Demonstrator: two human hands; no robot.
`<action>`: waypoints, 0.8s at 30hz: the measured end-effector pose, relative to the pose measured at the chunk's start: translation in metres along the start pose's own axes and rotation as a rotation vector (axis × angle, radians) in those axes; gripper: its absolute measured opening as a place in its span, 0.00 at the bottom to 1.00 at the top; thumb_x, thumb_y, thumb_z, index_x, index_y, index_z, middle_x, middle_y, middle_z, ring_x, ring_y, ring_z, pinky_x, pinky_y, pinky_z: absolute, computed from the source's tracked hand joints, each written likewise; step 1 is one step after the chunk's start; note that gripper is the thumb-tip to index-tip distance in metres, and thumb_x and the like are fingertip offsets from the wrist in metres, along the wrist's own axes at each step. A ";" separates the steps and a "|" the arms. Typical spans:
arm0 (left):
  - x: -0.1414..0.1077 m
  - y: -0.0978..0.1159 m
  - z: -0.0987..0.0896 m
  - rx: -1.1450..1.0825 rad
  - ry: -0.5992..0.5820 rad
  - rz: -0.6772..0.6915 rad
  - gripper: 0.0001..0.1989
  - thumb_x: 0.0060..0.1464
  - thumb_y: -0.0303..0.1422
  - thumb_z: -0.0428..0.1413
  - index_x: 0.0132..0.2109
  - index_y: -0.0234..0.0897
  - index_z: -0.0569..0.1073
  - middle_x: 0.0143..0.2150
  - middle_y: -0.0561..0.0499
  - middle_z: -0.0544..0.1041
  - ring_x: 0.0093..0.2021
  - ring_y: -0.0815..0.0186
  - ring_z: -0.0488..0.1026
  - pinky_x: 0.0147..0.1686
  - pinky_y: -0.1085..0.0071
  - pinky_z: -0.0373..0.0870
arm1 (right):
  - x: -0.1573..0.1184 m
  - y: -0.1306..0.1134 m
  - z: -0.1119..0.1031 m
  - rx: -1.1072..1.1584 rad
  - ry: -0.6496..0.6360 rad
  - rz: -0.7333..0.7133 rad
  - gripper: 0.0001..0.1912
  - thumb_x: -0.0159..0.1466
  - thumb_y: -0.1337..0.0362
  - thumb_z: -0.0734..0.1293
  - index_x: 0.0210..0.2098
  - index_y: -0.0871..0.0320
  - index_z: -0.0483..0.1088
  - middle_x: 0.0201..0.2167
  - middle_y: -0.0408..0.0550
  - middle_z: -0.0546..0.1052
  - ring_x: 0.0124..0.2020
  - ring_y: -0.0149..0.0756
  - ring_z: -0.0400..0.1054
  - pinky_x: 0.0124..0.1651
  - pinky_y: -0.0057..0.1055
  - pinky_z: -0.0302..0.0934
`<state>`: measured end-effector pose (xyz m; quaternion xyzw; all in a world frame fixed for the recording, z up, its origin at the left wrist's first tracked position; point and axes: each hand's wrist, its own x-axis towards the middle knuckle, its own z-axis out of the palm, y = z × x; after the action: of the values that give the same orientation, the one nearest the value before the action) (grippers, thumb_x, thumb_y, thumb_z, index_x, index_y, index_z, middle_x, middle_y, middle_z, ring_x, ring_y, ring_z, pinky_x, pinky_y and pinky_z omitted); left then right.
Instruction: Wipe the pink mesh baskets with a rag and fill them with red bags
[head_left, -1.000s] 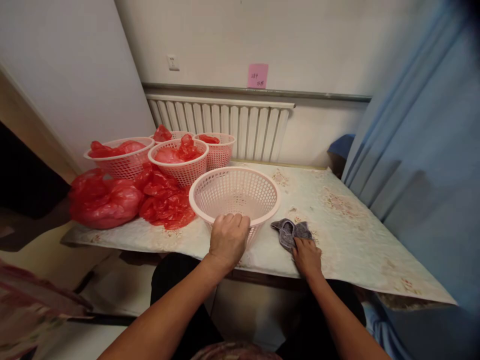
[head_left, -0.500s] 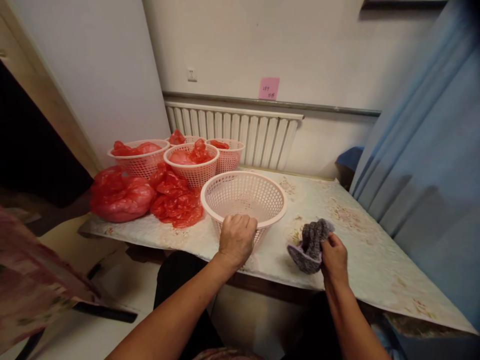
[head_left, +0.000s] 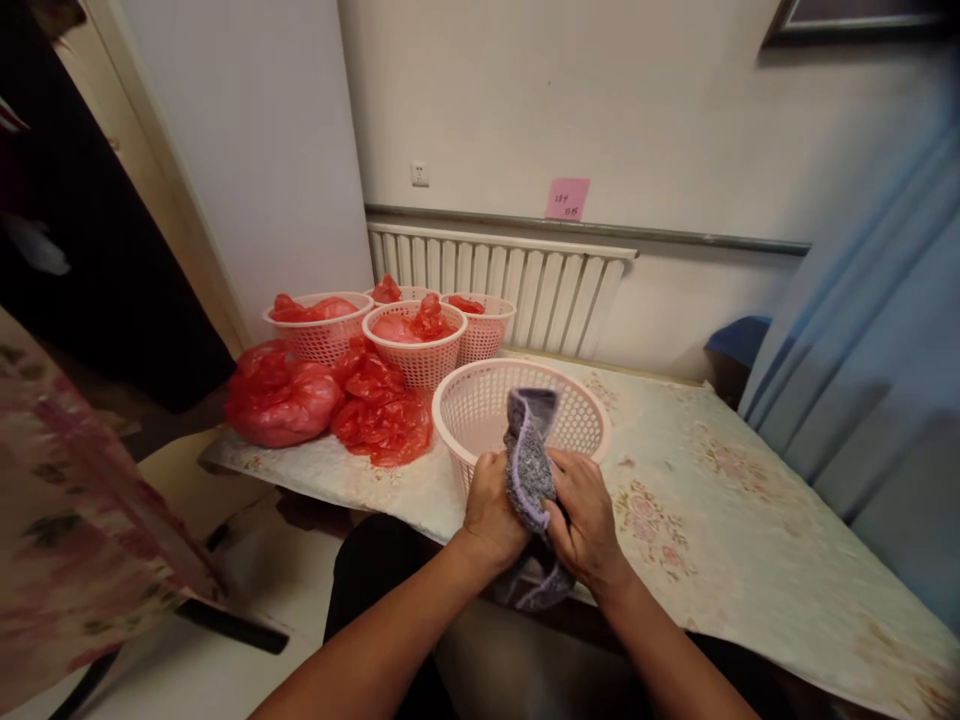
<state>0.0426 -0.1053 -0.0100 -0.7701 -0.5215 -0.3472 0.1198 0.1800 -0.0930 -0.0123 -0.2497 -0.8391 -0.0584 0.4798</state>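
Note:
In the head view, a grey fuzzy cloth [head_left: 534,470] with purple edging is bunched between my two hands, its lower end hanging over the table's front edge. My left hand [head_left: 495,512] is closed against the cloth's left side, its fingertips partly hidden by it. From the right, my right hand [head_left: 586,515] grips the cloth between thumb and fingers. Just behind both hands stands a pale pink perforated plastic basket [head_left: 450,415], upright on the table. The cloth's top stands up in front of the basket's opening and covers part of it.
Several pink baskets [head_left: 416,362] with red plastic bags stand at the back left. A full red bag [head_left: 281,405] and a crumpled red bag [head_left: 386,425] lie before them. The table [head_left: 720,550] has a flowered cover. A blue curtain [head_left: 862,300] hangs at right.
My right hand has brought the cloth leftward to the front of the basket. My left hand has left the basket's rim and closed on the cloth. The view has shifted slightly left.

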 end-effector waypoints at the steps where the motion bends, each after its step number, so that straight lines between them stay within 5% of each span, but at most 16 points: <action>1: -0.001 -0.001 0.000 -0.010 0.024 0.017 0.07 0.57 0.28 0.54 0.29 0.38 0.70 0.29 0.51 0.74 0.34 0.62 0.67 0.34 0.62 0.55 | -0.001 0.004 0.003 -0.010 -0.011 -0.011 0.17 0.66 0.60 0.56 0.52 0.58 0.63 0.48 0.56 0.70 0.48 0.46 0.63 0.52 0.48 0.56; 6: -0.004 -0.005 0.005 -0.036 0.197 0.105 0.10 0.57 0.28 0.54 0.26 0.37 0.68 0.26 0.50 0.72 0.32 0.62 0.66 0.32 0.62 0.53 | -0.007 0.020 0.005 -0.041 0.009 0.019 0.27 0.66 0.43 0.52 0.46 0.58 0.66 0.36 0.53 0.71 0.39 0.44 0.62 0.49 0.49 0.55; 13: 0.001 -0.007 0.004 0.138 0.194 0.190 0.10 0.55 0.24 0.52 0.27 0.37 0.66 0.25 0.48 0.68 0.31 0.60 0.62 0.30 0.62 0.50 | -0.002 0.025 0.009 0.017 0.114 0.119 0.12 0.67 0.65 0.55 0.28 0.55 0.64 0.25 0.43 0.65 0.32 0.35 0.60 0.47 0.42 0.59; 21: 0.002 -0.004 -0.001 0.220 0.086 0.146 0.08 0.60 0.30 0.51 0.31 0.39 0.65 0.28 0.49 0.67 0.32 0.60 0.61 0.33 0.61 0.52 | -0.002 0.070 -0.015 0.054 0.071 0.209 0.12 0.66 0.67 0.57 0.40 0.53 0.71 0.35 0.44 0.75 0.41 0.36 0.69 0.62 0.47 0.54; 24: 0.001 -0.005 0.001 0.227 0.086 0.153 0.07 0.59 0.29 0.52 0.31 0.39 0.65 0.28 0.50 0.67 0.32 0.59 0.61 0.33 0.61 0.52 | 0.005 0.094 -0.027 0.020 0.065 0.230 0.11 0.66 0.65 0.58 0.39 0.53 0.73 0.37 0.46 0.76 0.44 0.38 0.69 0.59 0.46 0.58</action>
<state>0.0388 -0.1018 -0.0108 -0.7734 -0.4917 -0.3086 0.2545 0.2435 -0.0188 -0.0065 -0.3374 -0.7894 -0.0029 0.5128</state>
